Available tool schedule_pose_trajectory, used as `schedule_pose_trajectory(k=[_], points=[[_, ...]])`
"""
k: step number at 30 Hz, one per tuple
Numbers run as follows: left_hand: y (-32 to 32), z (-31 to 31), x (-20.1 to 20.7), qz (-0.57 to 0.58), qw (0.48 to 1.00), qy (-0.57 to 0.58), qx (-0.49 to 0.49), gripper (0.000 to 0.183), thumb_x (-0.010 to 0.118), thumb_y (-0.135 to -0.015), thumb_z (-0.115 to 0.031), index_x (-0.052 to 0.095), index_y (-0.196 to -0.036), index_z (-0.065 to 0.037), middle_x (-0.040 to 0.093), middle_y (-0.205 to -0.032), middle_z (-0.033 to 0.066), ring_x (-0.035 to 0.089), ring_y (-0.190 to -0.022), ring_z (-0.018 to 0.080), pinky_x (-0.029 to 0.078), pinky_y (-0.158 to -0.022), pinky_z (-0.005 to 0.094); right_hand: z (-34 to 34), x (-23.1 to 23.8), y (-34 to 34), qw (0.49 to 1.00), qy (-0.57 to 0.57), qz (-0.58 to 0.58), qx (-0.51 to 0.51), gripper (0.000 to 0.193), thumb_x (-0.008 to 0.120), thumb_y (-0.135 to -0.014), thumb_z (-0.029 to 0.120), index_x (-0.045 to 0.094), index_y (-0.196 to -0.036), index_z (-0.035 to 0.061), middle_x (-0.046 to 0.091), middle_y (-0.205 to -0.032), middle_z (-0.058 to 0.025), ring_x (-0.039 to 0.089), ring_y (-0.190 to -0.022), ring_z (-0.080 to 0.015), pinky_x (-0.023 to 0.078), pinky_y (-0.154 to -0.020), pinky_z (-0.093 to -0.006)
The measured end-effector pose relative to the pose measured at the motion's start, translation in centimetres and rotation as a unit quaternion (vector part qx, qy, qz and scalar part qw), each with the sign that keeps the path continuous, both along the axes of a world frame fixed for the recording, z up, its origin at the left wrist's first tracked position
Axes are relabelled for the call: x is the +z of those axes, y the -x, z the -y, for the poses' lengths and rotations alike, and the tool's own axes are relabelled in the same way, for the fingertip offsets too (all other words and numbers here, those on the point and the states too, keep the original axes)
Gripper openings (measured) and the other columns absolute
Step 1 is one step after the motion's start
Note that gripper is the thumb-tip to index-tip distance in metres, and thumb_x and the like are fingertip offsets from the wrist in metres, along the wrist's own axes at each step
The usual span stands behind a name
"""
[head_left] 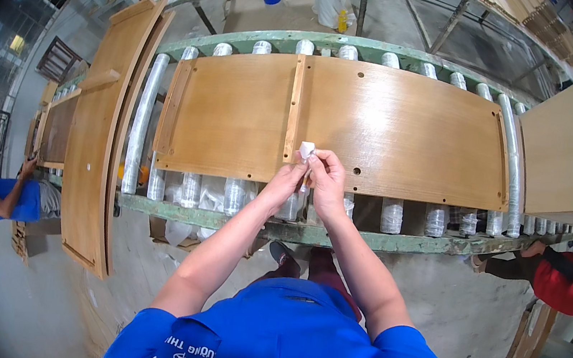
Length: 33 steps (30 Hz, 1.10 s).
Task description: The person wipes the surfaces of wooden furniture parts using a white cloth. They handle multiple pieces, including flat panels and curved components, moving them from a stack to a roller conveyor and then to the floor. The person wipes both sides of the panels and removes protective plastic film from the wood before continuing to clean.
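Head view, from the left: a co-worker in blue [5, 197] is beside a tall wooden board [93, 132]. Next, a brown panel [401, 132] lies flat across the wrapped rollers [142, 124] of a green-framed conveyor [394, 244], a narrow wooden strip [295, 104] crossing it. Near the strip's lower end, the person's left hand [289, 177] pinches a small white piece [307, 148] above the panel's near edge; the right hand [328, 179] grips it too, fingertips meeting. Farther right are a paler board [560, 161] and a person in red [569, 283].
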<state>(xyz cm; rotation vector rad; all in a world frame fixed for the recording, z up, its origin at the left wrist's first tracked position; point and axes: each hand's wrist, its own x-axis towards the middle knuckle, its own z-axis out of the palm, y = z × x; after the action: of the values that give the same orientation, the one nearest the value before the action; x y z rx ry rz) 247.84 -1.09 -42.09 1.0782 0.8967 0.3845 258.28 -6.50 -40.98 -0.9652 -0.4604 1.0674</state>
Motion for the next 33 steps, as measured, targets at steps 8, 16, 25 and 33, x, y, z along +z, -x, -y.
schedule_pose_trajectory(k=[8, 16, 25, 33], points=[[3.6, -9.9, -4.6, -0.451, 0.702, -0.53, 0.151, 0.032, 0.057, -0.089, -0.031, 0.057, -0.111, -0.008, 0.054, -0.115, 0.0143, 0.047, -0.107, 0.032, 0.038, -0.093, 0.0432, -8.8, -3.4, -4.1, 0.997, -0.036, 0.048, -0.054, 0.03, 0.049, -0.094, 0.007, 0.056, -0.122, -0.0003, 0.062, -0.09, -0.0065, 0.054, -0.072, -0.0079, 0.048, -0.063, -0.0234], [2.4, -9.9, -8.3, -0.509, 0.627, -0.586, 0.064, 0.044, 0.051, -0.089, -0.031, 0.047, -0.126, -0.007, 0.042, -0.133, 0.0159, 0.033, -0.126, 0.0349, 0.024, -0.106, 0.048, -17.4, -8.0, -8.5, 0.992, 0.047, 0.005, -0.115, 0.029, 0.052, -0.092, 0.011, 0.06, -0.119, 0.0013, 0.061, -0.089, -0.0036, 0.05, -0.067, -0.0058, 0.045, -0.057, -0.0209], [2.4, -10.3, -8.4, -0.518, 0.632, -0.574, 0.057, 0.045, 0.049, -0.088, -0.031, 0.048, -0.126, -0.007, 0.041, -0.133, 0.0163, 0.033, -0.125, 0.0365, 0.023, -0.106, 0.0509, -24.0, -10.0, -9.7, 0.903, 0.083, 0.354, -0.227, 0.029, 0.061, -0.085, 0.015, 0.063, -0.11, 0.0017, 0.063, -0.086, -0.0154, 0.062, -0.077, -0.0272, 0.049, -0.071, -0.0363], [2.5, -10.4, -8.4, -0.52, 0.633, -0.571, 0.05, 0.045, 0.051, -0.088, -0.028, 0.046, -0.127, -0.006, 0.041, -0.134, 0.0168, 0.032, -0.126, 0.0363, 0.023, -0.106, 0.049, -25.8, -9.4, -9.5, 0.793, 0.064, 0.552, -0.25, 0.016, 0.06, -0.085, 0.016, 0.065, -0.095, 0.005, 0.061, -0.08, -0.0142, 0.06, -0.077, -0.0321, 0.049, -0.07, -0.0405]])
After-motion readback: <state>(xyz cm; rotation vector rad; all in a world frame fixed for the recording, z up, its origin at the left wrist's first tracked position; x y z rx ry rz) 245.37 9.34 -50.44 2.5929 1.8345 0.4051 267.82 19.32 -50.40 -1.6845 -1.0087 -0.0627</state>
